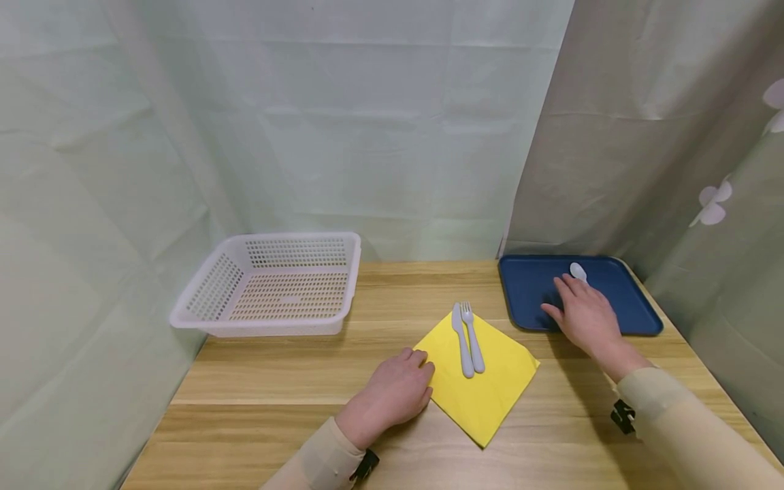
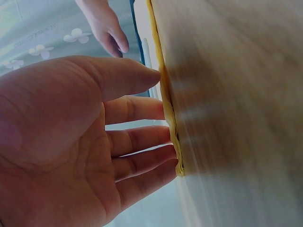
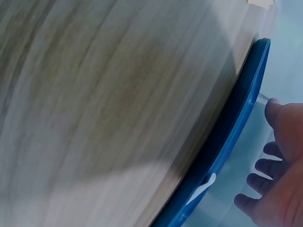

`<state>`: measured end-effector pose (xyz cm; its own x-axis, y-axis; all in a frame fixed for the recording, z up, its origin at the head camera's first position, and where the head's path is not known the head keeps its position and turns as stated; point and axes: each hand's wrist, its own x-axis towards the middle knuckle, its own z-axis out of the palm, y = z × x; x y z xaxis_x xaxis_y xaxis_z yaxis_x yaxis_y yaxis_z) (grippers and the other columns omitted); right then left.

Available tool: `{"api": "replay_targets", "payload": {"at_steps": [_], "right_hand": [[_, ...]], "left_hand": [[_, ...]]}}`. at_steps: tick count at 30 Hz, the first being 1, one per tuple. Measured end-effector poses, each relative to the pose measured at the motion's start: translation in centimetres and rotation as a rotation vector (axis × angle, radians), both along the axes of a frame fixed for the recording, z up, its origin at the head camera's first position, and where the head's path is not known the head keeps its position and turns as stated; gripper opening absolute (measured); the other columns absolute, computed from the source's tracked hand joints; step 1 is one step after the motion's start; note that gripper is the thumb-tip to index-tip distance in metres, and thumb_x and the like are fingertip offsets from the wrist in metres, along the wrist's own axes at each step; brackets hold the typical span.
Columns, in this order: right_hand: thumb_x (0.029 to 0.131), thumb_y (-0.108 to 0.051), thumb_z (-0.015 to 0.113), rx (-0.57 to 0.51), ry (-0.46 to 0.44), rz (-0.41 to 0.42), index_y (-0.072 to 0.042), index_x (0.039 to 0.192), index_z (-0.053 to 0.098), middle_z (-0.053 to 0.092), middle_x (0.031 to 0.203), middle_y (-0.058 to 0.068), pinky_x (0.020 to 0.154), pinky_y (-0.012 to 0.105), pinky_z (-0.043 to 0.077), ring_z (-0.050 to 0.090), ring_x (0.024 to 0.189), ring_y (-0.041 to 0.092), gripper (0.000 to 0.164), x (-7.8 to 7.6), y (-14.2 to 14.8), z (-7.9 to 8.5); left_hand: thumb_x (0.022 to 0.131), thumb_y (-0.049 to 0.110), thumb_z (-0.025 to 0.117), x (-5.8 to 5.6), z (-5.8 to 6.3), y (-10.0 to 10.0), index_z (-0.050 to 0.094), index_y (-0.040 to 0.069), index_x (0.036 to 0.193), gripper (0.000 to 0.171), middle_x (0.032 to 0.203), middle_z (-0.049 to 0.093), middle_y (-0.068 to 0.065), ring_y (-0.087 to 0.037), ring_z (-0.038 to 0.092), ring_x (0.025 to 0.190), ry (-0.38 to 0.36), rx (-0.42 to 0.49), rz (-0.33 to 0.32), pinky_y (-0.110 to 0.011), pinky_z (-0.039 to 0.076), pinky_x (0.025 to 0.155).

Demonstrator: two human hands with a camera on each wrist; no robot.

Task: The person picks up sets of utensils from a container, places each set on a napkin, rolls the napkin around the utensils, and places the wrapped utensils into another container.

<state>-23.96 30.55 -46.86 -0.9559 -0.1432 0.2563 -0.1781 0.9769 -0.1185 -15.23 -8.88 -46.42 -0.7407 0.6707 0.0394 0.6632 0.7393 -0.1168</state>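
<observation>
A folded yellow napkin [image 1: 499,391] lies on the table, turned corner-up. Side by side on its upper part are a grey knife [image 1: 462,344] and a grey fork [image 1: 474,344]. My left hand [image 1: 395,388] rests its fingertips on the napkin's left edge, and the left wrist view has its fingers [image 2: 139,137] extended to that edge. At the right, my right hand [image 1: 584,318] hangs over the blue tray [image 1: 527,289] with fingers spread and holds nothing. Just beyond its fingertips is a whitish spoon [image 1: 578,271] in the tray, its handle partly hidden by the hand.
A white perforated basket [image 1: 352,289] stands at the back left of the wooden table [image 1: 275,435]. Pale curtains [image 1: 367,136] hang behind the table and along both sides, close to the tray's right end.
</observation>
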Motion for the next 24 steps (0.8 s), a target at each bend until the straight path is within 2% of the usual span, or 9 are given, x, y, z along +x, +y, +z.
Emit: {"api": "replay_targets", "payload": {"at_steps": [16, 24], "right_hand": [[0.109, -0.034, 0.07, -0.006, -0.057, -0.074, 0.013, 0.157, 0.046, 0.04, 0.163, 0.038, 0.122, 0.072, 0.03, 0.038, 0.15, 0.057, 0.072, 0.0, 1.3, -0.6], [0.11, -0.035, 0.067, 0.006, -0.115, -0.111, 0.014, 0.158, 0.044, 0.038, 0.163, 0.041, 0.122, 0.073, 0.029, 0.037, 0.149, 0.06, 0.073, -0.1, 1.9, -0.7]], "left_hand": [[0.102, 0.035, 0.078, -0.1, 0.0, 0.0, 0.077, 0.011, 0.118, 0.029, 0.125, 0.07, -0.007, -0.022, 0.062, 0.103, -0.012, -0.002, 0.0, -0.032, 0.058, 0.083], [0.101, 0.035, 0.079, 0.0, 0.0, 0.0, 0.077, 0.011, 0.117, 0.029, 0.125, 0.07, -0.006, -0.022, 0.062, 0.103, -0.012, 0.001, 0.0, -0.032, 0.058, 0.082]]}}
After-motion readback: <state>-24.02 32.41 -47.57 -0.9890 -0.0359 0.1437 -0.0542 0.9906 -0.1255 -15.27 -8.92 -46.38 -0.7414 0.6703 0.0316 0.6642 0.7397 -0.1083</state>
